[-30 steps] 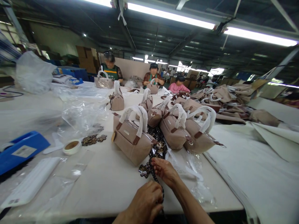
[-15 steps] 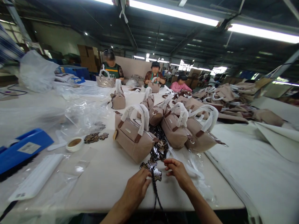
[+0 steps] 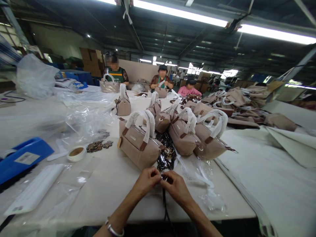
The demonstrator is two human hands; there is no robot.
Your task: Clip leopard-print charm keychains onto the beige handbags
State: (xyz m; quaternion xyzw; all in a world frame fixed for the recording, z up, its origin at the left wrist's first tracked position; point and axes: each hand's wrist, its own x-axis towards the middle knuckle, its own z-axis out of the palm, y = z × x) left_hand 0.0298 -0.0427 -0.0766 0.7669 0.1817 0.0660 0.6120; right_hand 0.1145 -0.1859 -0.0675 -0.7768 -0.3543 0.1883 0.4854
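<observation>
My left hand (image 3: pixel 147 180) and my right hand (image 3: pixel 175 188) meet over the near edge of the white table (image 3: pixel 116 194). Both pinch a dark chain strap (image 3: pixel 165 200) with a leopard-print charm; the strap hangs down between my wrists. Just beyond my fingers lies a pile of dark chain straps (image 3: pixel 167 151). A beige handbag (image 3: pixel 138 144) with white-wrapped handles stands right behind my left hand.
More beige handbags (image 3: pixel 197 138) stand in rows across the table. Clear plastic bags (image 3: pixel 84 118), a tape roll (image 3: pixel 76 153), loose leopard charms (image 3: pixel 98 145) and a blue dispenser (image 3: pixel 22 159) lie at left. Three people work at the far end. White sheets (image 3: pixel 266 177) cover the right.
My hands have moved forward and together, from apart near the table edge to both pinching the strap's charm. The view has shifted slightly.
</observation>
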